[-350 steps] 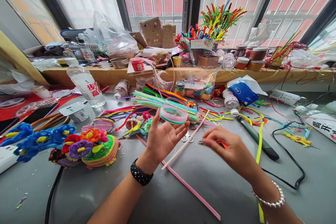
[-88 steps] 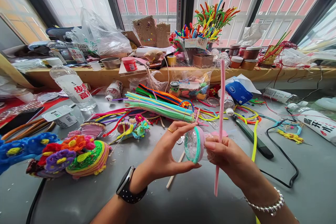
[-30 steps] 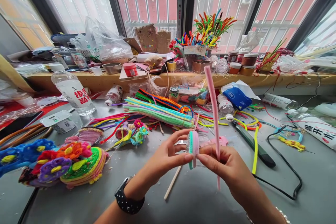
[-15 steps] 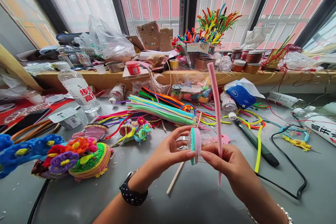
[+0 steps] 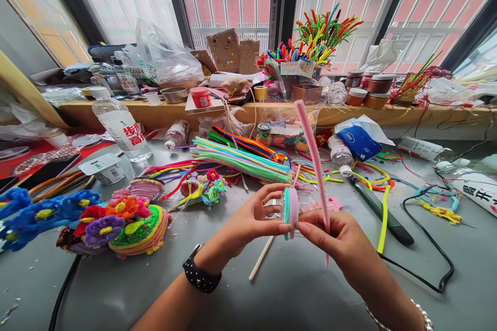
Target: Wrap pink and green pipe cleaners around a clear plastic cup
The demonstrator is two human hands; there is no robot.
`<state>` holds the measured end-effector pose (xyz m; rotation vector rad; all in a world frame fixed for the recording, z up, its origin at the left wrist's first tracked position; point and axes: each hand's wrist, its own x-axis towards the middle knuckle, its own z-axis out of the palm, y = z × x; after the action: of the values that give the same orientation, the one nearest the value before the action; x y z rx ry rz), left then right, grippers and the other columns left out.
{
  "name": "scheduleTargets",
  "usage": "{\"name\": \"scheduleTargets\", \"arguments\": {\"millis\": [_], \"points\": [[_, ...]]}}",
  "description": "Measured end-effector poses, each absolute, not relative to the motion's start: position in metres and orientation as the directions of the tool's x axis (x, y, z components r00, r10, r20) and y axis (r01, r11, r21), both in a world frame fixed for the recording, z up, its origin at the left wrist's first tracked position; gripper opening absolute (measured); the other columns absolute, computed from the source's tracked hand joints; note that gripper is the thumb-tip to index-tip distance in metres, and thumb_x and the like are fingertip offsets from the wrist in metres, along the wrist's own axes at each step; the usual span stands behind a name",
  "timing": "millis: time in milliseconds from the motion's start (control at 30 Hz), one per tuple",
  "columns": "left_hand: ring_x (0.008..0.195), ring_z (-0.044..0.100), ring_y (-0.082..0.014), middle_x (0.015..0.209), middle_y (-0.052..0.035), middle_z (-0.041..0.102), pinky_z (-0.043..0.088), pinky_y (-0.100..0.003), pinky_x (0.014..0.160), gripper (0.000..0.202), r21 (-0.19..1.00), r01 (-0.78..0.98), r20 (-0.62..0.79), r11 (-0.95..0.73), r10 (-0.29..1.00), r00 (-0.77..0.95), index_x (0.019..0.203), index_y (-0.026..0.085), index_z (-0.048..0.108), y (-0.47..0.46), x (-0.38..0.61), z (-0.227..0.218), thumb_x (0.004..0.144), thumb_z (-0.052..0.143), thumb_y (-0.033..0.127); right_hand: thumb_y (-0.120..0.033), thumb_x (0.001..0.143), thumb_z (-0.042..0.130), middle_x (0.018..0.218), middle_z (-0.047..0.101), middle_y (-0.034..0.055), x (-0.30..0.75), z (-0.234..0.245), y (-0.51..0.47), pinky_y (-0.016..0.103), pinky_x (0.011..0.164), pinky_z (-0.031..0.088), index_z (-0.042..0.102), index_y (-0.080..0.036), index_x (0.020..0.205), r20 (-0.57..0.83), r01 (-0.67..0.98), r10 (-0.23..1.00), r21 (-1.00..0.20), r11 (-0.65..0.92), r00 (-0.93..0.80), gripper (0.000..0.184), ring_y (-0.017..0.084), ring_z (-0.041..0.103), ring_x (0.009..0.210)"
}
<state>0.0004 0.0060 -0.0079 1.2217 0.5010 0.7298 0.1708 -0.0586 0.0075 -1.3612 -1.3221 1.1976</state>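
My left hand [image 5: 246,220] is closed on the edge of a round piece [image 5: 293,207] wrapped in teal and pale pink fuzzy pipe cleaner. Clear plastic shows behind it. In my right hand [image 5: 337,235], a long pink pipe cleaner [image 5: 313,150] stands up between the fingers, leaning left at its top. The right thumb and fingertips meet at the pink rim of the round piece; whether they also pinch a pipe cleaner end there, I cannot tell. A thin wooden stick [image 5: 261,261] lies on the table below my left hand.
A bundle of pastel pipe cleaners [image 5: 244,160] lies behind my hands. Pipe-cleaner flowers [image 5: 104,227] are at left, near a water bottle [image 5: 122,126]. To the right are a dark green knife-like tool [image 5: 382,212] and a black cable [image 5: 446,253]. Jars and bags crowd the wooden ledge [image 5: 233,114].
The top of the pink pipe cleaner has tipped left and slightly down. Both hands keep their hold at nearly the same spot, while the whole view has shifted slightly.
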Motion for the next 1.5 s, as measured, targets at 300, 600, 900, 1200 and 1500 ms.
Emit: {"name": "scheduleTargets", "arguments": {"millis": [300, 600, 900, 1200, 1500], "points": [[0.096, 0.056, -0.0186, 0.118, -0.0052, 0.049, 0.046, -0.030, 0.077, 0.057, 0.956, -0.210, 0.005, 0.204, 0.705, 0.709, 0.116, 0.027, 0.050, 0.007, 0.000, -0.009, 0.065, 0.076, 0.024, -0.054, 0.070, 0.063, 0.066, 0.056, 0.0033, 0.171, 0.004, -0.059, 0.027, 0.055, 0.032, 0.068, -0.017, 0.066, -0.065, 0.196, 0.997, -0.979, -0.057, -0.037, 0.037, 0.016, 0.046, 0.066], [0.106, 0.054, -0.0239, 0.123, -0.0093, 0.045, 0.042, -0.039, 0.089, 0.066, 0.984, -0.085, -0.046, 0.157, 0.685, 0.727, 0.131, 0.030, 0.039, 0.007, -0.005, -0.004, 0.073, 0.069, 0.034, -0.049, 0.072, 0.062, 0.062, 0.050, -0.0011, 0.167, 0.004, -0.055, 0.026, 0.056, 0.031, 0.065, -0.017, 0.063, 0.008, 0.207, 1.000, -0.978, 0.009, -0.004, 0.033, 0.013, 0.042, 0.062], [0.102, 0.060, -0.0251, 0.124, -0.0121, 0.051, 0.045, -0.040, 0.088, 0.067, 0.985, -0.066, -0.082, 0.160, 0.766, 0.638, 0.126, 0.025, 0.047, 0.010, -0.010, 0.000, 0.068, 0.068, 0.049, -0.049, 0.070, 0.063, 0.060, 0.051, -0.0008, 0.169, 0.007, -0.056, 0.026, 0.056, 0.029, 0.069, -0.017, 0.066, 0.005, 0.196, 0.999, -0.981, -0.002, 0.035, 0.033, 0.012, 0.039, 0.060], [0.063, 0.059, -0.0130, 0.066, 0.0062, 0.049, 0.051, -0.029, 0.066, 0.048, 1.000, -0.025, 0.007, 0.000, 0.957, 0.291, 0.105, 0.019, 0.052, 0.019, -0.010, -0.004, 0.065, 0.073, 0.037, -0.049, 0.069, 0.064, 0.060, 0.049, -0.0011, 0.170, 0.008, -0.056, 0.024, 0.052, 0.028, 0.068, -0.017, 0.062, -0.011, 0.157, 1.000, -0.988, -0.014, 0.017, 0.032, 0.010, 0.037, 0.057], [0.101, 0.058, -0.0258, 0.120, -0.0126, 0.052, 0.047, -0.043, 0.087, 0.070, 0.980, 0.039, -0.168, 0.195, 0.707, 0.687, 0.124, 0.022, 0.046, 0.004, -0.002, -0.006, 0.065, 0.069, 0.052, -0.051, 0.077, 0.055, 0.070, 0.062, 0.0029, 0.175, 0.005, -0.054, 0.026, 0.056, 0.036, 0.070, -0.017, 0.073, 0.040, 0.363, 0.993, -0.929, 0.079, -0.113, 0.038, 0.014, 0.048, 0.063]]}}
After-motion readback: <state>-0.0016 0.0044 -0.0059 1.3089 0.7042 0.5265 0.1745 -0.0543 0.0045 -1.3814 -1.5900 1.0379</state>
